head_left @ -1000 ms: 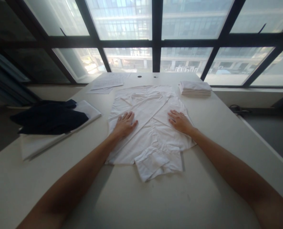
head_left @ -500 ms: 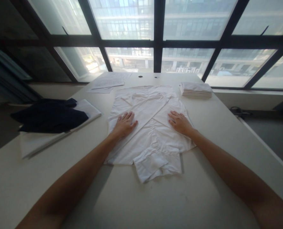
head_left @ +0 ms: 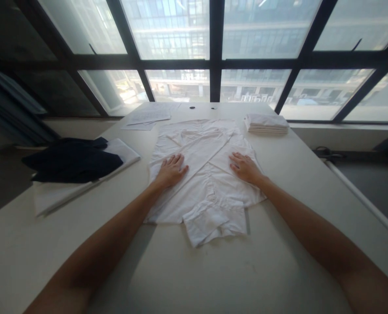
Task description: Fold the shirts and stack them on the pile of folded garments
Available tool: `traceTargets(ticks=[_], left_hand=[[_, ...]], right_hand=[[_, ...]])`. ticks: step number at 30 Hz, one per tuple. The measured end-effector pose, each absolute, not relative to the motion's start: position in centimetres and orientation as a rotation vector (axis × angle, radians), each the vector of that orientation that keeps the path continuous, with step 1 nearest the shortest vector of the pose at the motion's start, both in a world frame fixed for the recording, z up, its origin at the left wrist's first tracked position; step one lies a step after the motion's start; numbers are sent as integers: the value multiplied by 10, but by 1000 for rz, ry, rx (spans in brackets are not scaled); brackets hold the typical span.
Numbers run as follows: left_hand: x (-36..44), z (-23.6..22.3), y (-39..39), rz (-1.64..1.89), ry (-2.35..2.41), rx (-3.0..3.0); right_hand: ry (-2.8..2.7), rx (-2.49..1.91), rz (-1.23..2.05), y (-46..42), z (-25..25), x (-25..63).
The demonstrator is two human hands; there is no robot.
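1. White, thin-cloth garment (head_left: 202, 168), folded over itself, lies spread in the middle of the table, creased all over. A diagonal fold edge crosses it; a puckered strip runs down its near half. A short, crumpled piece of the same cloth juts from the near edge.
2. Left hand (head_left: 172, 170): palm down on the garment's left part, fingers spread, gripping nothing.
3. Right hand (head_left: 245, 168): palm down on the garment's right part, fingers loosely apart, likewise released. The two hands rest well apart, garment cloth between them.
4. Smooth white table (head_left: 187, 274) bears everything noted so far. Near its far edge, a round black disc or hole (head_left: 192, 107); just right of it, a smaller dark spot, too small to identify.
5. Far right of garment: neat stack of folded white cloth (head_left: 266, 124), several layers visible.
6. Far left: loose white paper sheets (head_left: 148, 115), overlapping, faint markings unreadable.
7. Left: folded white fabric bundle (head_left: 126, 150), flat, with a rumpled dark navy cloth (head_left: 74, 161) heaped on top.
8. Beyond the table: large dark-framed window (head_left: 255, 30), a building outside. At left, a blue-grey curtain (head_left: 8, 104).
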State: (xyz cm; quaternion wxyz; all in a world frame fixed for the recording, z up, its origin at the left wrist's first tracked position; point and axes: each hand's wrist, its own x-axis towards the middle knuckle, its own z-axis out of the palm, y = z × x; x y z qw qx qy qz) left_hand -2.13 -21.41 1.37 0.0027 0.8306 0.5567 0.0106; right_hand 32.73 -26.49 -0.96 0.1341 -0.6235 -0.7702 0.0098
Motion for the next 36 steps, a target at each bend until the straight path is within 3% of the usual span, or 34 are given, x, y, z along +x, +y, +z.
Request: traceTargets(ticks=[36], left_hand=[[-23,10,-212,82,1715,2605]], right_hand=[[-2243,-1831,15,-269,-7,327]])
